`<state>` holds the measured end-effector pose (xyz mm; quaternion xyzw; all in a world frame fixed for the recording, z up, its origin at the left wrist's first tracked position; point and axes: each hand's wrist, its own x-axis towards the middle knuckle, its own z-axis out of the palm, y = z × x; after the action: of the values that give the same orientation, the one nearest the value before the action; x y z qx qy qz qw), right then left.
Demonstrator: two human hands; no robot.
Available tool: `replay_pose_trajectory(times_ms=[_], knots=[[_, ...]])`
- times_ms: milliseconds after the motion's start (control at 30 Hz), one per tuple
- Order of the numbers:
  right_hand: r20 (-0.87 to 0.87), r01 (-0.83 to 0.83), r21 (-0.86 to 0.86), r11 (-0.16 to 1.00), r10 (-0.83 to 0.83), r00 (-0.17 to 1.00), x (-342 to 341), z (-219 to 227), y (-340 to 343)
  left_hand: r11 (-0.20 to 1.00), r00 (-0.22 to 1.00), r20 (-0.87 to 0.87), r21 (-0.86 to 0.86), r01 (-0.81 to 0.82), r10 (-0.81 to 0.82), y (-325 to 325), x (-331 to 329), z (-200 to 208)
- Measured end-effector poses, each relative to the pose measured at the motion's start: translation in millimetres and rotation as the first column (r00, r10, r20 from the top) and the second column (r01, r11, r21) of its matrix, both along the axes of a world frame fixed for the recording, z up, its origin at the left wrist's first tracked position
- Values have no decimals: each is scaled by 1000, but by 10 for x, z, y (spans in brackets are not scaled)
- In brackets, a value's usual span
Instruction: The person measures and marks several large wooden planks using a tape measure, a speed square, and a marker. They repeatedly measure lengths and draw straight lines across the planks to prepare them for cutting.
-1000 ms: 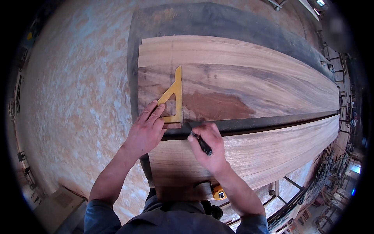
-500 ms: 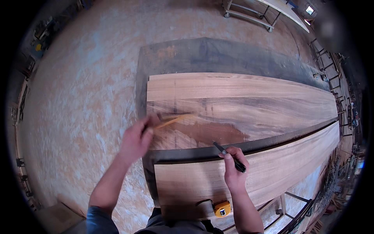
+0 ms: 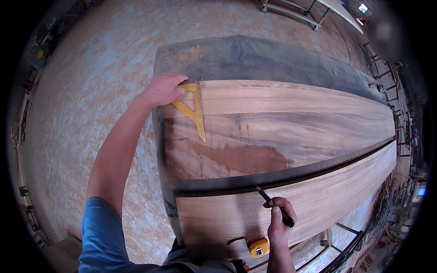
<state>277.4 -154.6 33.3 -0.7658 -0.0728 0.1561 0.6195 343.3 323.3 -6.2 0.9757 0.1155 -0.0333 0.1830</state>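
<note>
My left hand (image 3: 165, 90) grips a yellow triangular square (image 3: 196, 111) by its thick edge. The square lies over the far left corner of a wide wooden panel (image 3: 282, 120), its thick edge along the panel's far edge and its long point toward me. A black marker-like pen (image 3: 277, 207) is held in my right hand (image 3: 281, 223), its tip pointing away from me above the near wooden board (image 3: 318, 195). Left of that hand, a yellow tape measure (image 3: 258, 248) sits near the board's front edge. A reddish-brown patch (image 3: 246, 157) stains the far panel.
Both boards rest on a dark-covered table (image 3: 236, 54), with a dark gap (image 3: 218, 185) between them. A wheeled cart (image 3: 296, 16) stands at the far right on the mottled floor (image 3: 91, 113). Metal racks (image 3: 382, 68) line the right side.
My left hand has carried the square away from me to the far left corner and laid it against the panel's edge. My right hand has drawn slightly nearer with the pen.
</note>
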Motion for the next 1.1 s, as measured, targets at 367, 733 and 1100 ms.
replay_pose_trajectory(times_ms=[367,733,1100], knots=[[-23,11,9,1000,-11,1000,106,5,66,990,996,-70,-139,37,-47,-104,147,-48],[-5,-12,36,999,12,1000,276,40,253,988,990,-128,-145,45,-64,-117,187,34],[10,-26,71,997,26,1000,524,-13,701,985,990,-130,-169,27,-49,-137,187,69]])
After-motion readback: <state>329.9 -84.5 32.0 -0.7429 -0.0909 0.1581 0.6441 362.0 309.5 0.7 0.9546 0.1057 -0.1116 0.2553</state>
